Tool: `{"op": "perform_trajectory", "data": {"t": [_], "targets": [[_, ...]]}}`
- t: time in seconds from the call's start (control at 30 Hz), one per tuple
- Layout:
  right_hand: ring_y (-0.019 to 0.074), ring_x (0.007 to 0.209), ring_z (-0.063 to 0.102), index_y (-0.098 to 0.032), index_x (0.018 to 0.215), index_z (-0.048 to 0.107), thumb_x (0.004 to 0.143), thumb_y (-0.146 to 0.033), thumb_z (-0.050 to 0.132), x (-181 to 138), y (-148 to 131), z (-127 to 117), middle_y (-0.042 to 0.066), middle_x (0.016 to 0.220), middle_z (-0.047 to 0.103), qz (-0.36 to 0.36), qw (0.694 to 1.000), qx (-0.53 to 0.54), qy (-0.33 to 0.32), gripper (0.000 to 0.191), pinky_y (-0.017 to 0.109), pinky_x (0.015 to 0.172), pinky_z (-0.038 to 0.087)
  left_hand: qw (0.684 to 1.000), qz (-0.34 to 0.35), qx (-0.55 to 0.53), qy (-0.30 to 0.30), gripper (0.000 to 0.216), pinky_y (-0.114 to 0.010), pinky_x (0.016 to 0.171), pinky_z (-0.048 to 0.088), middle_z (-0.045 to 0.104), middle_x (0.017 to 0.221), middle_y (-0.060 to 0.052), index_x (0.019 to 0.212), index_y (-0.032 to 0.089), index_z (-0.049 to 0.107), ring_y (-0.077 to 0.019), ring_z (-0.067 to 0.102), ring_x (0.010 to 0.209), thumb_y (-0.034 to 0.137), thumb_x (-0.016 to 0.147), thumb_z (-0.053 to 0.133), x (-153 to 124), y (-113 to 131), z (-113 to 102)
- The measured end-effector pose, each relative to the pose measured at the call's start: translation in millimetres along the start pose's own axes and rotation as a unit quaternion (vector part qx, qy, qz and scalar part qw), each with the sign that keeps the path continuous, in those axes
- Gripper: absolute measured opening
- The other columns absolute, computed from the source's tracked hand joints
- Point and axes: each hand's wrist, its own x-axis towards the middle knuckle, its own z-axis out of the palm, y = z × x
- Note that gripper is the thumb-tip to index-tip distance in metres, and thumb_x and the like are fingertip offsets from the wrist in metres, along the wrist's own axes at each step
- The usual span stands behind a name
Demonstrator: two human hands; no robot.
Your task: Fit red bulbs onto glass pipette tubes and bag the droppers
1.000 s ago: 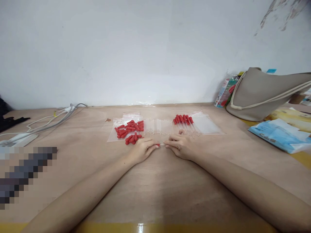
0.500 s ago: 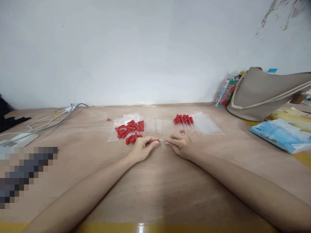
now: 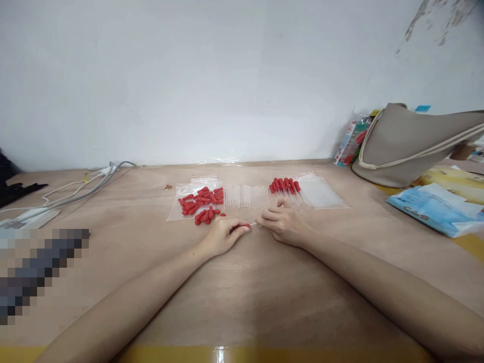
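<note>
My left hand (image 3: 223, 234) pinches a small red rubber bulb (image 3: 245, 226) at the middle of the wooden table (image 3: 242, 292). My right hand (image 3: 282, 224) pinches a thin clear glass tube (image 3: 254, 224) whose end meets that bulb. Behind my hands lie a pile of loose red bulbs (image 3: 202, 201) on a clear bag, a row of bare clear tubes (image 3: 247, 196), and several finished droppers with red bulbs (image 3: 285, 187) on another clear bag (image 3: 321, 194).
A beige tote bag (image 3: 408, 143) and a colourful packet (image 3: 350, 141) stand at the back right. A blue packet (image 3: 434, 209) lies on the right. White cables and a power strip (image 3: 34, 214) lie at the left. A white wall rises behind the table.
Both hands stayed together at the table's middle, lifting slightly and then settling back down; the bulb and tube remain pinched between them.
</note>
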Motion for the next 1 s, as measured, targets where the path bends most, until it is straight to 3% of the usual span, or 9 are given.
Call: {"op": "perform_trajectory", "data": {"t": [0.2, 0.33, 0.63, 0.77, 1.0], "targets": [[0.0104, 0.062, 0.043, -0.017, 0.076, 0.061, 0.089, -0.024, 0.039, 1, -7, 3, 0.001, 0.070, 0.057, 0.041, 0.999, 0.014, -0.027, 0.027, 0.032, 0.073, 0.023, 0.990, 0.092, 0.102, 0.023, 0.018, -0.026, 0.065, 0.046, 0.067, 0.077, -0.004, 0.087, 0.015, 0.064, -0.0142, 0.059, 0.068, 0.027, 0.086, 0.050, 1, -12, 4], [0.0123, 0.069, 0.046, -0.017, 0.076, 0.061, 0.090, -0.026, 0.040, 3, -5, 3, 0.002, 0.073, 0.059, 0.057, 0.998, -0.008, -0.011, 0.027, 0.032, 0.077, 0.024, 0.975, 0.143, 0.144, 0.093, 0.015, -0.027, 0.066, 0.046, 0.066, 0.077, -0.004, 0.089, 0.016, 0.063, -0.0152, 0.059, 0.071, 0.026, 0.084, 0.053, 4, -19, 6], [0.0109, 0.064, 0.046, -0.017, 0.077, 0.063, 0.088, -0.027, 0.045, 1, -2, 6, 0.000, 0.061, 0.057, 0.071, 0.995, 0.001, 0.068, 0.024, 0.029, 0.076, 0.027, 0.978, 0.138, 0.093, 0.126, 0.017, -0.023, 0.069, 0.050, 0.064, 0.086, -0.005, 0.097, 0.016, 0.062, -0.0128, 0.060, 0.077, 0.023, 0.082, 0.057, 5, -18, 5], [0.0115, 0.063, 0.043, -0.016, 0.072, 0.062, 0.089, -0.024, 0.042, 2, -3, 6, 0.001, 0.059, 0.055, 0.044, 0.997, 0.003, 0.060, 0.027, 0.028, 0.073, 0.027, 0.975, 0.165, 0.103, 0.111, 0.014, -0.024, 0.069, 0.049, 0.065, 0.085, -0.005, 0.094, 0.016, 0.062, -0.0135, 0.059, 0.076, 0.022, 0.083, 0.055, 4, -19, 7], [0.0118, 0.063, 0.041, -0.015, 0.064, 0.058, 0.089, -0.026, 0.042, 4, -8, 3, 0.001, 0.059, 0.054, 0.040, 0.998, 0.037, 0.031, 0.031, 0.029, 0.072, 0.025, 0.981, 0.152, 0.118, 0.039, 0.017, -0.027, 0.069, 0.048, 0.064, 0.083, -0.006, 0.094, 0.015, 0.062, -0.0148, 0.059, 0.075, 0.024, 0.086, 0.050, 1, -17, 5]]}}
